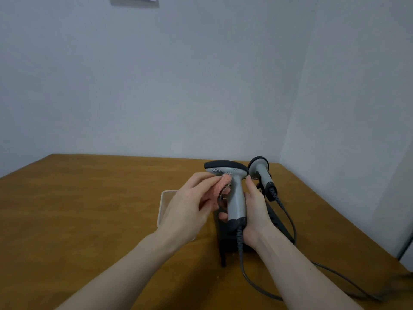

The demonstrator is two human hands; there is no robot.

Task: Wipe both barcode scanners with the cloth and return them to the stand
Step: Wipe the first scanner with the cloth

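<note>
Pink waffle-weave cloth (220,190) is getting pinched in the left hand (190,206), pressing just under the grey-and-black barcode scanner (232,191) head, while the right hand (256,211) is wrapping its fingers around the handle above the black stand (225,242).

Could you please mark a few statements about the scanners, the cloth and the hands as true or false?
1. The right hand grips the handle of the nearer scanner. True.
2. The left hand presses the pink cloth against that scanner. True.
3. Both scanners are sitting in the black stand. False: only the farther scanner rests there; the nearer one is held in the hand.
4. The cloth lies flat on the wooden table. False: it is held in the left hand.
5. A coiled cable hangs from the base of the held scanner. True.
</note>
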